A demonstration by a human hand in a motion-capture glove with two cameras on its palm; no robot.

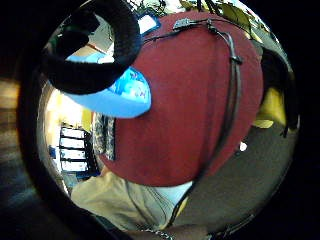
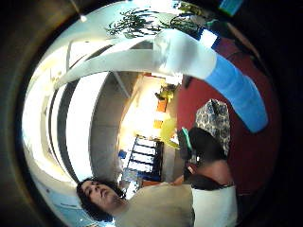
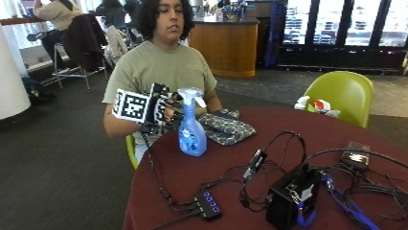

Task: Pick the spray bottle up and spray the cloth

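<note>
A blue spray bottle (image 3: 192,130) with a white trigger head stands upright on the round red table (image 3: 267,129), near the edge in front of the person. The gloved right hand (image 3: 163,111) is at the bottle's neck, fingers curled round it just below the head. In the palm views the bottle (image 2: 222,75) (image 1: 125,95) lies close to the palm, with a black finger (image 1: 95,55) curled over it. A folded patterned cloth (image 3: 226,127) (image 2: 214,122) (image 1: 104,136) lies on the table just beside the bottle, on the side away from the hand.
Black cables (image 3: 280,158), a small hub (image 3: 205,205) and a black box (image 3: 292,197) cover the near half of the table. A green chair (image 3: 341,93) stands behind it, with a second white sprayer head (image 3: 312,104) at the far edge.
</note>
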